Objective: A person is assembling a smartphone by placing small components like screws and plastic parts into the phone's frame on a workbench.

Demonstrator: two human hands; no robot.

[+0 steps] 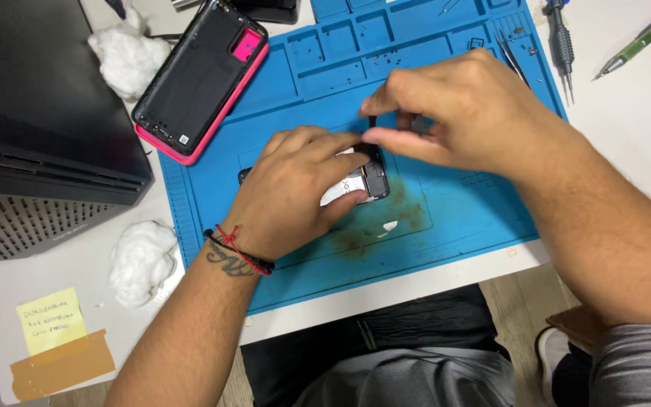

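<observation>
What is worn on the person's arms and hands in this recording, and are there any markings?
Both hands are bare, without gloves or rings visible. The left hand has thin red and black cord bracelets at the wrist, with a dark script tattoo just below them on the forearm. The right hand has a bare forearm up to a grey short sleeve.

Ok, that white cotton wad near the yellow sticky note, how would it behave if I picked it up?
The cotton wad looks fluffy and loose, so it is probably very light and would squash under fingers. Its ragged, fibrous edges suggest it may shed strands or snag. It seems unlikely to roll or slip on the white table.
</observation>
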